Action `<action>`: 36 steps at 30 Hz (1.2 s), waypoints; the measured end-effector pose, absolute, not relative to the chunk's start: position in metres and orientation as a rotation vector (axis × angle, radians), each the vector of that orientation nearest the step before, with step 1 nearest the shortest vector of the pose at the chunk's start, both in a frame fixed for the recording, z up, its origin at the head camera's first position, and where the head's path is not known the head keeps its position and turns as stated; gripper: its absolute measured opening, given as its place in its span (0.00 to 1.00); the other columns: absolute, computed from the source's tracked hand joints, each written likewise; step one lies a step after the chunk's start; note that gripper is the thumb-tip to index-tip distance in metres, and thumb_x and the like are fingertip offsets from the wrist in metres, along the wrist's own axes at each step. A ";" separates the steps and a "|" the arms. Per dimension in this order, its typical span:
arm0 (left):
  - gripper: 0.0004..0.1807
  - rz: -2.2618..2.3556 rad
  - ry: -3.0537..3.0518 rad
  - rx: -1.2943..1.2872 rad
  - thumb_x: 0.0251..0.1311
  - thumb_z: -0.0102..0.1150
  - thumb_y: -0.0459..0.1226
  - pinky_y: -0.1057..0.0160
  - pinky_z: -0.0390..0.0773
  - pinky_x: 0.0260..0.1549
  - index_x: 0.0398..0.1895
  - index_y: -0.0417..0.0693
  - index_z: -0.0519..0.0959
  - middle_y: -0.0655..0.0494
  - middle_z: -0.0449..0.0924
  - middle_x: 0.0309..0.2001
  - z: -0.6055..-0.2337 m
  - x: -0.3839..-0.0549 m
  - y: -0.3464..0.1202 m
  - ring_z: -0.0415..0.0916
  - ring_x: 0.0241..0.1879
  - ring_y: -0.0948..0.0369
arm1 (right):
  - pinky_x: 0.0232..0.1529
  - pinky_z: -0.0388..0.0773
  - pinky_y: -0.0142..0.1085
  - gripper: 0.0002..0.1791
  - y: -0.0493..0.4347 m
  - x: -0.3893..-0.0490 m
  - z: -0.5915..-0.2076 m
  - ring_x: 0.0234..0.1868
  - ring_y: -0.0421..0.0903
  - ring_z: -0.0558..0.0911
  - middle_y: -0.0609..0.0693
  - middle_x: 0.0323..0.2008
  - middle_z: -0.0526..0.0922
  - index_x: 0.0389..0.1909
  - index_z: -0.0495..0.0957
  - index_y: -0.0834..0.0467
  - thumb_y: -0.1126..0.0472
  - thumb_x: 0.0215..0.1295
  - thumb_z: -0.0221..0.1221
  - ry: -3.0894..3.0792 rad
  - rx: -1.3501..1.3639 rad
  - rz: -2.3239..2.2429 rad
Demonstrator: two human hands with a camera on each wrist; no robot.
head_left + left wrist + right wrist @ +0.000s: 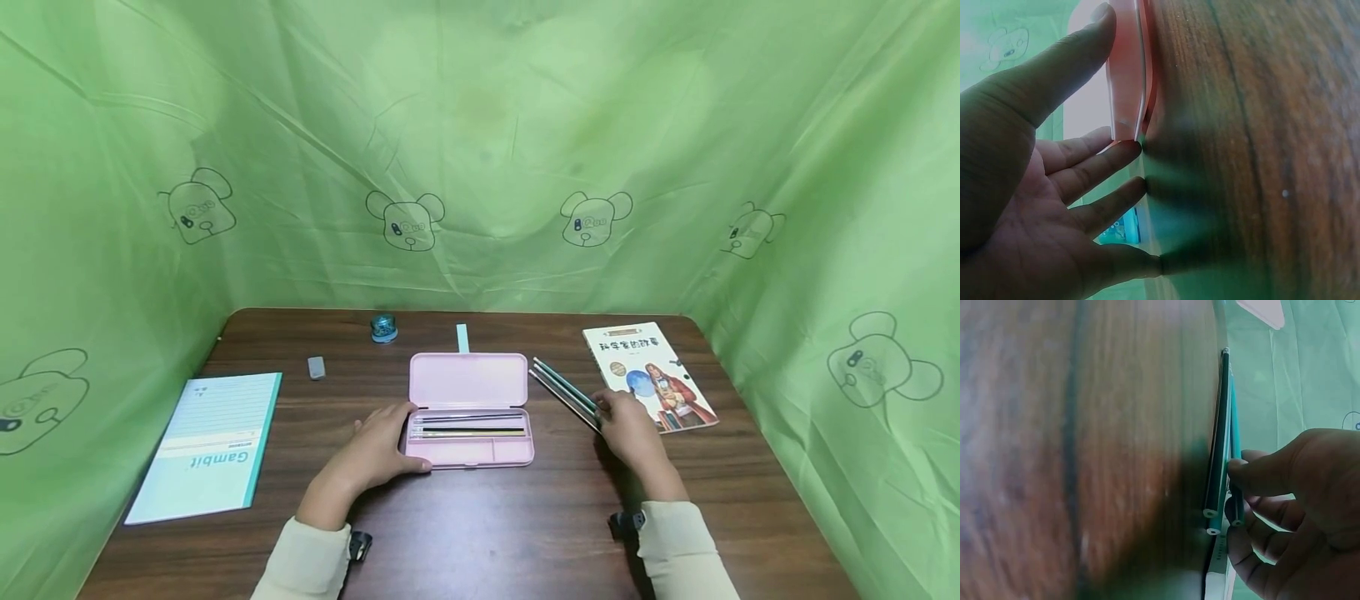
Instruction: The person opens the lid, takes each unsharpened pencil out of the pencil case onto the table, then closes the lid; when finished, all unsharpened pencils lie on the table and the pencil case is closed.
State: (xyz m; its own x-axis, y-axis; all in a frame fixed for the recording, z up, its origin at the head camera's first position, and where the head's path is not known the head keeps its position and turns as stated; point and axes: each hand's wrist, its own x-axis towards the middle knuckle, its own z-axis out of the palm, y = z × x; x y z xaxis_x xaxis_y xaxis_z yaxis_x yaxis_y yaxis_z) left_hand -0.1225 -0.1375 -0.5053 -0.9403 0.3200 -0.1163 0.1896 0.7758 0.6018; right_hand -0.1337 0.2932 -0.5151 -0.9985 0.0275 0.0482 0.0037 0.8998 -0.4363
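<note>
A pink pencil case [450, 454] lies with its lid raised in the middle of the table, and several pencils [472, 432] lie in its long compartment. My left hand [377, 446] rests at the case's left end, thumb at the front edge and fingertips by the back corner. In the left wrist view those fingers [1094, 173] are spread and fairly straight. To the right of the case, my right hand [628, 427] pinches a teal pencil [1234, 419] between thumb and fingers. More pencils [1217, 478], dark and teal, lie alongside it, low over the tabletop.
A white picture-cover book [637, 375] lies beside the right hand. A light blue notebook [206, 450] lies at the left. Farther back are a grey eraser [317, 367], a blue sharpener [383, 327] and a pale blue strip [462, 337]. Green cloth [480, 167] surrounds the table.
</note>
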 end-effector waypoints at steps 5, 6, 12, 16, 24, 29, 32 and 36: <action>0.53 0.897 2.762 0.399 0.52 0.91 0.50 0.10 0.57 0.71 0.78 0.40 0.74 0.37 0.78 0.76 -0.505 -0.122 -0.137 0.71 0.79 0.35 | 0.55 0.85 0.62 0.12 0.293 -0.135 -0.515 0.50 0.62 0.90 0.61 0.45 0.91 0.54 0.88 0.63 0.70 0.73 0.65 -3.022 -0.028 0.673; 0.53 0.897 2.762 0.396 0.52 0.90 0.50 0.10 0.57 0.71 0.78 0.40 0.74 0.37 0.78 0.76 -0.505 -0.123 -0.137 0.71 0.79 0.35 | 0.54 0.85 0.62 0.12 0.293 -0.135 -0.515 0.49 0.62 0.90 0.61 0.45 0.91 0.54 0.88 0.63 0.70 0.73 0.65 -3.024 -0.021 0.671; 0.53 0.898 2.751 0.375 0.52 0.90 0.49 0.10 0.55 0.72 0.79 0.41 0.73 0.37 0.77 0.77 -0.503 -0.122 -0.135 0.70 0.79 0.34 | 0.54 0.85 0.63 0.11 0.295 -0.137 -0.515 0.49 0.62 0.90 0.61 0.44 0.92 0.54 0.88 0.63 0.69 0.73 0.65 -3.036 0.004 0.651; 0.53 0.887 2.753 0.372 0.52 0.90 0.49 0.10 0.56 0.72 0.79 0.41 0.73 0.37 0.77 0.77 -0.502 -0.122 -0.135 0.70 0.79 0.35 | 0.52 0.85 0.62 0.11 0.294 -0.137 -0.514 0.47 0.60 0.89 0.60 0.43 0.91 0.54 0.88 0.63 0.68 0.75 0.65 -3.047 -0.002 0.643; 0.52 0.892 2.759 0.369 0.52 0.91 0.49 0.10 0.55 0.72 0.78 0.41 0.74 0.38 0.77 0.77 -0.501 -0.121 -0.136 0.71 0.79 0.35 | 0.58 0.86 0.61 0.09 0.258 -0.134 -0.508 0.52 0.63 0.89 0.60 0.46 0.91 0.51 0.89 0.63 0.66 0.74 0.70 -2.897 0.225 0.590; 0.52 0.890 2.762 0.372 0.52 0.91 0.49 0.10 0.56 0.71 0.78 0.42 0.74 0.38 0.77 0.77 -0.500 -0.121 -0.137 0.71 0.79 0.35 | 0.63 0.87 0.55 0.10 0.212 -0.128 -0.502 0.57 0.57 0.90 0.55 0.51 0.92 0.53 0.90 0.59 0.63 0.75 0.71 -2.900 0.478 0.661; 0.52 0.891 2.762 0.379 0.52 0.90 0.49 0.09 0.56 0.71 0.78 0.41 0.75 0.37 0.77 0.77 -0.501 -0.121 -0.136 0.71 0.79 0.35 | 0.60 0.88 0.51 0.11 0.191 -0.125 -0.501 0.55 0.52 0.90 0.53 0.49 0.92 0.54 0.90 0.59 0.62 0.76 0.70 -2.919 0.628 0.651; 0.52 0.892 2.762 0.395 0.52 0.90 0.49 0.09 0.57 0.71 0.78 0.40 0.74 0.37 0.77 0.77 -0.501 -0.121 -0.136 0.71 0.79 0.34 | 0.61 0.87 0.50 0.13 0.175 -0.124 -0.499 0.54 0.51 0.91 0.52 0.50 0.93 0.56 0.90 0.58 0.60 0.76 0.71 -2.953 0.749 0.588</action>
State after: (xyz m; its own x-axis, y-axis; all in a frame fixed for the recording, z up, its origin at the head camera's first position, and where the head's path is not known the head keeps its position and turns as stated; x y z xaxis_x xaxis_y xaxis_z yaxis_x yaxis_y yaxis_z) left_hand -0.1211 -0.1359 -0.5012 -0.9416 0.3157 -0.1174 0.1874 0.7806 0.5962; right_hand -0.1244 0.1750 -0.4995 -0.8826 -0.4522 0.1283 -0.4668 0.8115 -0.3515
